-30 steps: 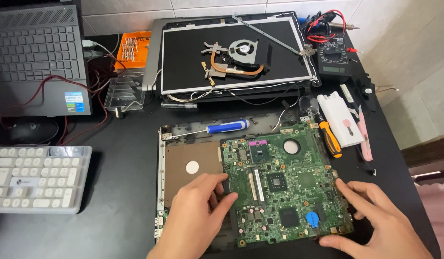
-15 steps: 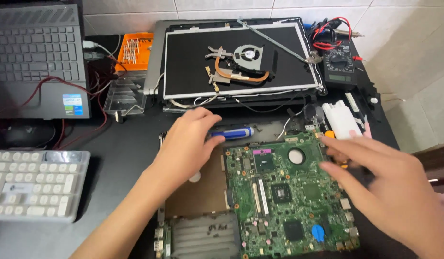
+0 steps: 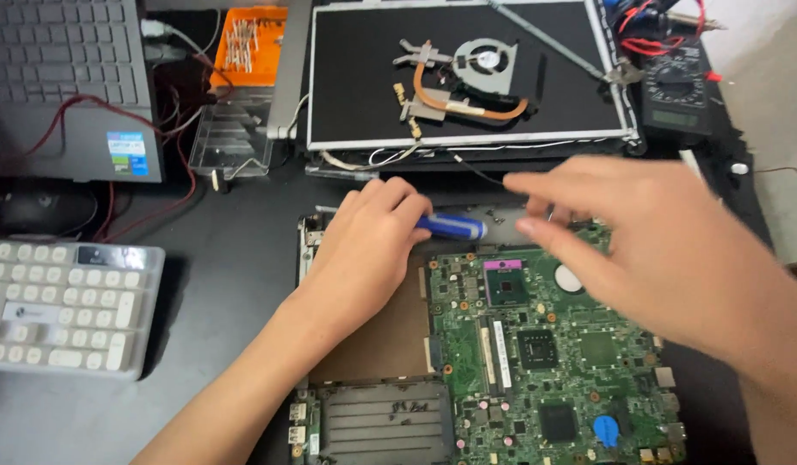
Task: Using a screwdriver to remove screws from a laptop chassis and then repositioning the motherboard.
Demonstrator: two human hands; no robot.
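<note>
A green laptop motherboard (image 3: 553,353) lies in an opened laptop base (image 3: 385,426) on the black desk. My left hand (image 3: 368,245) rests at the base's back left corner, its fingers curled over the blue-handled screwdriver (image 3: 454,227) lying along the back edge. My right hand (image 3: 639,232) hovers over the board's back right part, fingers spread and pointing left toward the screwdriver, holding nothing; it looks blurred.
A detached laptop screen panel (image 3: 364,86) lies behind, with a copper heat pipe and fan (image 3: 471,73) on it. A multimeter (image 3: 678,99) sits at the back right, an orange parts box (image 3: 243,43) and a grey laptop (image 3: 58,86) at the back left, a white keyboard (image 3: 62,306) at the left.
Both hands have moved from the front edge of the motherboard to its back edge. My left hand has come down onto the screwdriver, and my right hand has swung left over the board.
</note>
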